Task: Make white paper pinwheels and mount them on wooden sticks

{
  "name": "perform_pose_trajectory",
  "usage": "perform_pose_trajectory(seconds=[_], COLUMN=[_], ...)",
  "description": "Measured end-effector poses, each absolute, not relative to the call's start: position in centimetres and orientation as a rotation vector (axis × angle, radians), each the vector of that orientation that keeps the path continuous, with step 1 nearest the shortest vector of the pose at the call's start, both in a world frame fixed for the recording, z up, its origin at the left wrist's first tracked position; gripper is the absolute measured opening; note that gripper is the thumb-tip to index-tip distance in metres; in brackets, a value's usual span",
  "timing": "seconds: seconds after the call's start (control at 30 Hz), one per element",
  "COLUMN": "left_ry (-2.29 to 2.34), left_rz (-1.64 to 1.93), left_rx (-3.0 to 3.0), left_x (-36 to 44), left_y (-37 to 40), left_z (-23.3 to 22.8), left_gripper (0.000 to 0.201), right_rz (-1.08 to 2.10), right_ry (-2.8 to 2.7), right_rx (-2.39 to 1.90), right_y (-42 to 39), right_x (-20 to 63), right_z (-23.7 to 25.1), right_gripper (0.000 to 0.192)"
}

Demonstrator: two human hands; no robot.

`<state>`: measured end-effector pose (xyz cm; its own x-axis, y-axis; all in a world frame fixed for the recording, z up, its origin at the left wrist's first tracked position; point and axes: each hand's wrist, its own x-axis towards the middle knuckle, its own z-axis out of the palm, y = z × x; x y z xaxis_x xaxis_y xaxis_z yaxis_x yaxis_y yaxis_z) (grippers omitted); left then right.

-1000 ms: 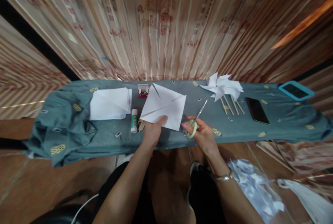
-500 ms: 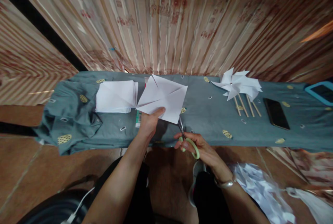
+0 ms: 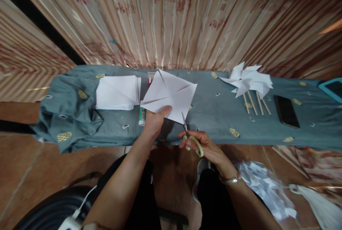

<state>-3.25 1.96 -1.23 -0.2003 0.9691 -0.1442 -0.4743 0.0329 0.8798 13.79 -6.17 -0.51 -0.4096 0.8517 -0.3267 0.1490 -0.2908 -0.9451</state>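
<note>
My left hand (image 3: 155, 121) pinches the near edge of a creased white paper square (image 3: 171, 94) and holds it above the grey-green cloth (image 3: 213, 112). One slit shows at the square's far corner. My right hand (image 3: 203, 145) grips scissors (image 3: 190, 138) with pale green handles. Their blades point up at the paper's near corner and touch it.
A stack of white paper (image 3: 117, 92) lies at the left, with a glue stick (image 3: 142, 116) beside it. Finished paper pinwheels (image 3: 247, 82) on wooden sticks lie at the right, then a black phone (image 3: 286, 111) and a blue-cased tablet (image 3: 331, 89). Paper scraps (image 3: 264, 187) lie on the floor.
My right hand turned the scissors from pointing away on the cloth and brought them under the paper's near corner. My left hand kept the paper raised, shifting it slightly.
</note>
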Motion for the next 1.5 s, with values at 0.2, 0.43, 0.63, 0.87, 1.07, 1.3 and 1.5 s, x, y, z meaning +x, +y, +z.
perform_pose_trajectory(seconds=[0.2,0.43,0.63,0.87,1.07,1.3,1.5], left_ry=[1.074,1.095,1.107,1.082,1.099,1.098,1.060], left_rz=[1.479,1.452,1.446,1.451,1.445,1.451,1.465], left_rx=[0.649,0.636,0.641,0.641,0.647,0.634,0.641], left_x=[-3.08,-2.86,-2.92,-2.94,-2.94,-3.00,-3.12], left_y=[1.88,1.70,1.75,1.64,1.64,1.71,1.85], left_z=[-1.39,-1.35,-1.31,-1.14,-1.07,-1.10,-1.47], left_gripper=[0.065,0.060,0.063,0.062,0.060,0.063,0.065], right_rz=[1.756,1.761,1.761,1.720,1.691,1.696,1.728], right_ry=[-1.432,-1.404,-1.407,-1.479,-1.506,-1.454,-1.352], right_rx=[-1.299,-1.296,-1.307,-1.315,-1.331,-1.312,-1.313], right_y=[-6.05,-6.09,-6.01,-6.04,-6.01,-6.03,-6.09], right_x=[13.76,13.72,13.61,13.76,13.84,13.64,13.33], right_z=[-0.23,0.01,-0.08,-0.27,-0.55,-0.59,-0.69], right_gripper=[0.053,0.052,0.054,0.056,0.054,0.052,0.055])
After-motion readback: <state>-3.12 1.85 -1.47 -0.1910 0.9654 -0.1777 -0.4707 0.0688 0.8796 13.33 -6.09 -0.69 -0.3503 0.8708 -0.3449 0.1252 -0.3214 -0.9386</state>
